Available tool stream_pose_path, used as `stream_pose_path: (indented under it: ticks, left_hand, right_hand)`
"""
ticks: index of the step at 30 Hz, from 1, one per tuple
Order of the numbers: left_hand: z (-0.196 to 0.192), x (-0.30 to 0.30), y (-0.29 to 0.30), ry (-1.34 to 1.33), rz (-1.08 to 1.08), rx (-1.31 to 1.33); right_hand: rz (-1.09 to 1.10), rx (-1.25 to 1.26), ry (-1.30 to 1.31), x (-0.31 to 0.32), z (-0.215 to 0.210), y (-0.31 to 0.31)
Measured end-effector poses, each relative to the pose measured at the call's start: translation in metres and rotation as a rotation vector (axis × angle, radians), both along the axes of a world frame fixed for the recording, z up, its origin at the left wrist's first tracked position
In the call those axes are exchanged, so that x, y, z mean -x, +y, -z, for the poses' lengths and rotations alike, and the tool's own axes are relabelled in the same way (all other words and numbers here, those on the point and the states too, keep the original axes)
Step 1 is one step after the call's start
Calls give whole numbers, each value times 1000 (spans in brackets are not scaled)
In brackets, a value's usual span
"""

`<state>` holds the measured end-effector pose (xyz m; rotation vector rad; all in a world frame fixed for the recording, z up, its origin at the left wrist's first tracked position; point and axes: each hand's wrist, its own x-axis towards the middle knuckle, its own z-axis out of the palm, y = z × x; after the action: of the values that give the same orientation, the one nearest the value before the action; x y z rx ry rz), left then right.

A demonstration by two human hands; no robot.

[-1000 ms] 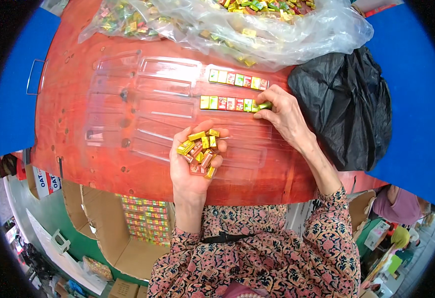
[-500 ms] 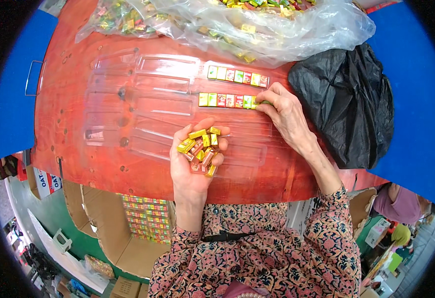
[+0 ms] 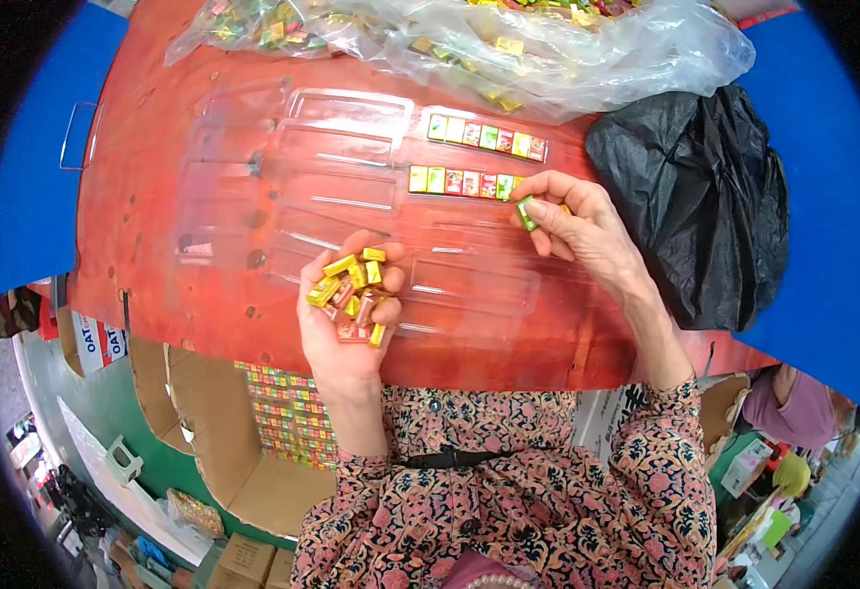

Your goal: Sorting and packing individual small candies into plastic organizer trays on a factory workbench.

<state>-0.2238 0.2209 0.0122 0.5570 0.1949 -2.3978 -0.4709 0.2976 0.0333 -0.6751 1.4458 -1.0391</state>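
Note:
My left hand [image 3: 345, 329] is cupped palm up, fingers curled round a small heap of wrapped candies [image 3: 355, 288] in yellow and reddish-brown foil. Between thumb and forefinger of my right hand [image 3: 587, 228] is one green wrapped candy [image 3: 525, 213]. A bit of yellow shows behind those fingers. Just left of this hand, a lower row of candies [image 3: 461, 183] in red, green and yellow lies in a clear plastic tray [image 3: 469, 238]; the hand partly hides the row's right end. Above it is a second, similar row [image 3: 489, 135] in another compartment.
The tray's compartments spread leftward over the red table [image 3: 155, 196]. At the far side lies a big clear bag [image 3: 636, 59] full of candies. A black plastic bag [image 3: 690, 211] sits at the right. Below the near edge stands an open cardboard box [image 3: 214, 432] holding packed candies.
My right hand has drawn slightly back from the lower row's end, the green candy now showing in its fingers. My left hand has shifted left with its heap. The view has shifted slightly.

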Motion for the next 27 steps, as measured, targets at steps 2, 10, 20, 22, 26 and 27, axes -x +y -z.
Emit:
stream_pose_path:
  ticks: [2, 10, 20, 22, 26, 27]
  left_hand:
    - [2, -6, 1, 11, -19, 13]
    - [8, -9, 12, -13, -2, -24]
    - [8, -1, 16, -26, 27, -31]
    - [8, 0, 16, -16, 32, -28]
    - [10, -1, 16, -4, 26, -16]
    - [12, -2, 16, 0, 29, -13]
  right_hand:
    - [-37, 62, 29, -7, 6, -4]
    - [-65, 214, 531, -44, 16, -4]
    - [-81, 420, 974, -51, 40, -1]
    - [-77, 452, 937, -47, 39, 0]
    - [56, 37, 163, -32, 22, 6]
    - [68, 57, 99, -31, 17, 8]
